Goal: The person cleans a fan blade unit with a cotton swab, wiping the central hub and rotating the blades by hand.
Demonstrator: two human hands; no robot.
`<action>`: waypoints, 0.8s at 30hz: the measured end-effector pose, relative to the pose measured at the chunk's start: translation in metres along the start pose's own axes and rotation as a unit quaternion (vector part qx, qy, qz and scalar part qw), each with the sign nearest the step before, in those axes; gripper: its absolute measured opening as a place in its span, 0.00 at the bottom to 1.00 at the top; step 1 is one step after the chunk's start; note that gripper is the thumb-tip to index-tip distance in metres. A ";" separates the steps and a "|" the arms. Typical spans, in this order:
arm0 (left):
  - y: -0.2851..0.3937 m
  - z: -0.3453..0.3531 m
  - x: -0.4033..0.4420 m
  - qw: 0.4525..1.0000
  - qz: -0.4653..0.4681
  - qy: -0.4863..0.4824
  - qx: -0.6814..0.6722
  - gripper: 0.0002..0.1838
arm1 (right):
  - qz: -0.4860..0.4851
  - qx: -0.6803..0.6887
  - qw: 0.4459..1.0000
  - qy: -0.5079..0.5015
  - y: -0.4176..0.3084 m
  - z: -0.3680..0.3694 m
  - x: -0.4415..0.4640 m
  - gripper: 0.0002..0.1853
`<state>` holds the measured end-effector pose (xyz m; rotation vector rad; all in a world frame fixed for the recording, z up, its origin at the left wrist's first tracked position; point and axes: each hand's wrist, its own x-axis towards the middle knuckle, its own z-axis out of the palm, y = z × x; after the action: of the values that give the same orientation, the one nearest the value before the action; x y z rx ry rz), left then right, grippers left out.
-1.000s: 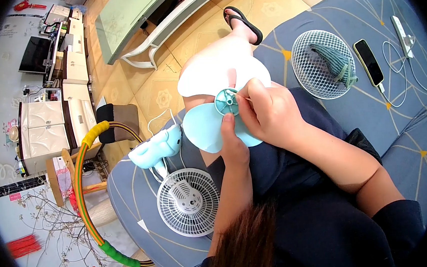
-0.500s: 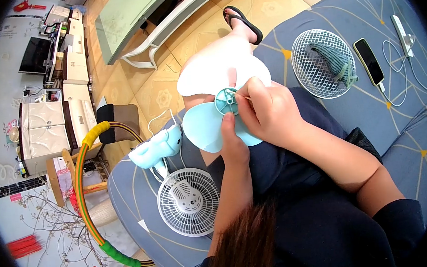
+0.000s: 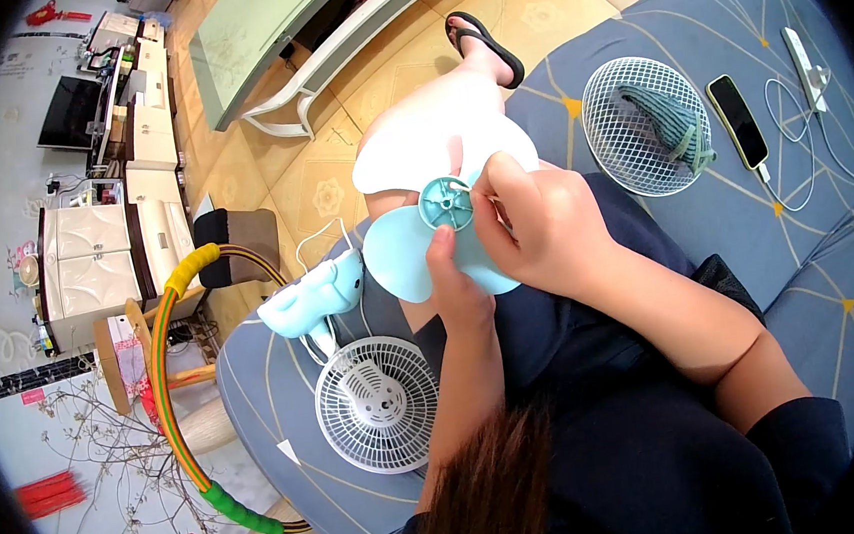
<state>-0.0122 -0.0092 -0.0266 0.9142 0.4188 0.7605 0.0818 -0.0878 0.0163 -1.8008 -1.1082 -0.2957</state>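
Over my lap is a light blue fan blade with a round teal hub. My left hand grips it from below, the thumb pressed on the hub's lower edge. Pinched at the hub's right side, my right hand holds a thin pale stick whose tip reaches into the hub. Left of the blade lies a light blue fan body with a white cord. A white fan grille rests just below that body, beside my left forearm.
On the blue patterned cover to the right are a white mesh basket holding a striped green cloth, a phone on a cable and a power strip. A striped hoop stands at the left; a glass-topped table is ahead.
The fan blade and hub have shifted slightly to the left with my left hand. The stick shows more clearly between the hub and my right fingers.
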 end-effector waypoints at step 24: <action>0.001 0.009 -0.004 0.973 0.090 0.016 0.213 0.28 | 0.028 0.033 0.999 -0.022 0.000 -0.016 0.007 0.07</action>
<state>-0.0097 -0.0168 -0.0202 1.3578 0.5455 0.8675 0.0898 -0.0974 0.0285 -1.7840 -1.0832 -0.1848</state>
